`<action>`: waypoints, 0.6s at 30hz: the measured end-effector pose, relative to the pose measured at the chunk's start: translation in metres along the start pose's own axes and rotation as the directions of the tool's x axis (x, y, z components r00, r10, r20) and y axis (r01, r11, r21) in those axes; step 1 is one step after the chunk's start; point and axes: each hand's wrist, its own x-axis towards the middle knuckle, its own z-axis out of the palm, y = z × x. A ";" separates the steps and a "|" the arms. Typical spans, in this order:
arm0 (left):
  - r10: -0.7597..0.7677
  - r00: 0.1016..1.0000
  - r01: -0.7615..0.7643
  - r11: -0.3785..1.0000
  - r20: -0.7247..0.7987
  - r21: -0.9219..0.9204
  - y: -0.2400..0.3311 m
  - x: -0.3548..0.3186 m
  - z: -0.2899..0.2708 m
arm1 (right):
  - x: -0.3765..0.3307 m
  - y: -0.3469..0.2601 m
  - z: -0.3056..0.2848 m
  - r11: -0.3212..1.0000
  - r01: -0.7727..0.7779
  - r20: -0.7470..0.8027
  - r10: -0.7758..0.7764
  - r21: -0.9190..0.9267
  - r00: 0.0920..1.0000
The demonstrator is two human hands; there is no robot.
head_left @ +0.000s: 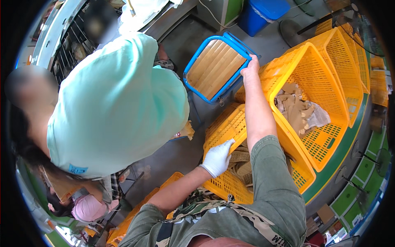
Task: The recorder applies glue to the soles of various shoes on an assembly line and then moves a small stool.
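Note:
My right hand [251, 68], bare, is closed on the right edge of a small stool [216, 68] with a blue tubular frame and a wooden slatted seat. My left hand [218, 159] wears a white glove and grips the rim of a yellow slatted plastic crate [228, 183] in front of me. Brown knitted-looking cloth pieces [240, 166] lie inside this crate, partly hidden by my right arm. Beside it, on the right, a tilted yellow crate [329, 103] holds tan pieces [294, 105] and a clear plastic bag [319, 117].
A person in a mint-green shirt [119, 107] is close on my left; another in pink [90, 208] is farther down. More yellow crates [354, 53] stand at the right. A blue bin [261, 16] and a dark round fan base [290, 33] are at the back.

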 end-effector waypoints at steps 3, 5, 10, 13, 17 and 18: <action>0.005 1.000 -0.005 1.000 0.015 -0.021 -0.001 0.006 0.002 | 0.030 0.011 -0.008 0.998 -0.057 0.023 0.058 -0.032 0.998; -0.008 0.999 0.010 0.999 0.042 -0.035 -0.002 0.009 0.002 | 0.049 0.018 -0.011 0.996 -0.076 -0.041 0.074 -0.053 0.996; -0.016 0.999 0.019 0.997 0.039 -0.069 -0.007 0.012 -0.002 | 0.075 0.046 -0.001 0.972 0.120 -0.131 -0.148 -0.203 0.980; 0.025 1.000 -0.024 0.996 0.010 -0.091 -0.004 0.013 0.002 | 0.085 0.066 -0.029 0.797 0.401 0.159 -0.370 -0.452 0.915; 0.032 0.993 -0.015 0.989 0.112 -0.150 0.005 0.022 0.002 | 0.080 0.094 -0.066 0.609 0.381 -0.034 -0.558 -0.695 0.829; 0.004 0.994 0.009 0.992 0.107 -0.122 -0.001 0.020 0.000 | 0.061 0.116 -0.056 0.574 0.300 -0.059 -0.523 -0.762 0.850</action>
